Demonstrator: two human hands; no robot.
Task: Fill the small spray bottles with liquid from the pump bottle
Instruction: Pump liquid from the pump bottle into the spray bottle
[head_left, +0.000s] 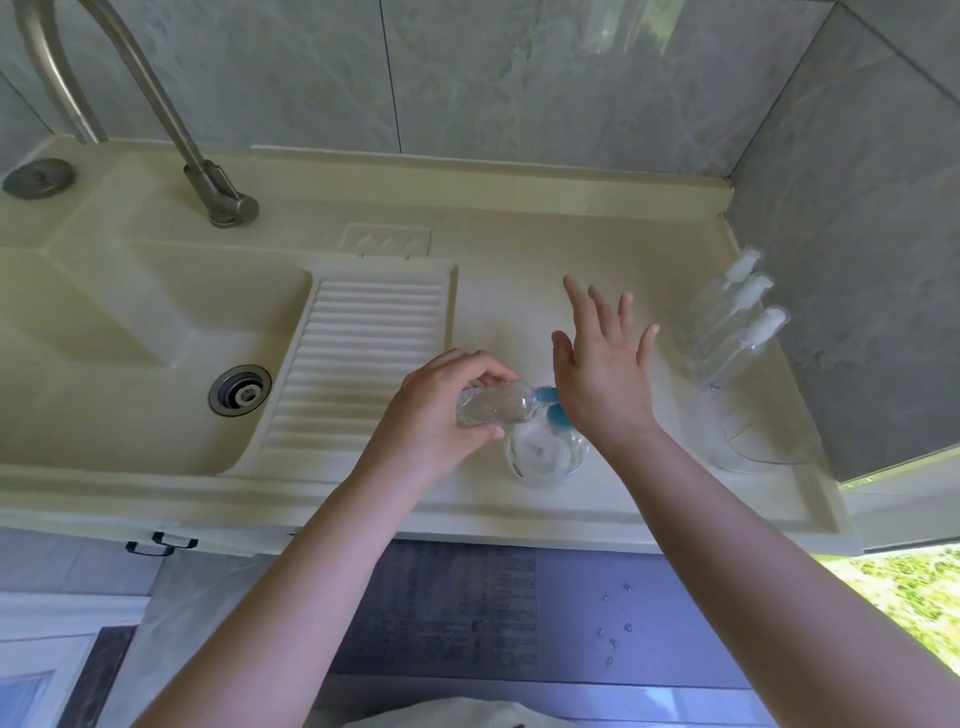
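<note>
I see the pump bottle (548, 457) standing on the surface (519, 322) at lower center of the frame, clear with a blue pump head (558, 415). My right hand (602, 384) rests on that pump head with the heel of the palm, fingers straight and spread, the grip holding nothing. My left hand (441, 410) has its grip curled around a small clear bottle (493, 405), tilted nearly on its side, its open end touching the blue nozzle. Liquid shows inside the small bottle.

At the right of the frame, near the tiled wall (857, 234), three spray bottles (737, 322) with white tops stand in a row inside a clear pouch (753, 431). At left lies the sink (130, 338) with its drain (240, 396), a ribbed washboard (358, 364) beside it, and a metal faucet (208, 176) at upper left.
</note>
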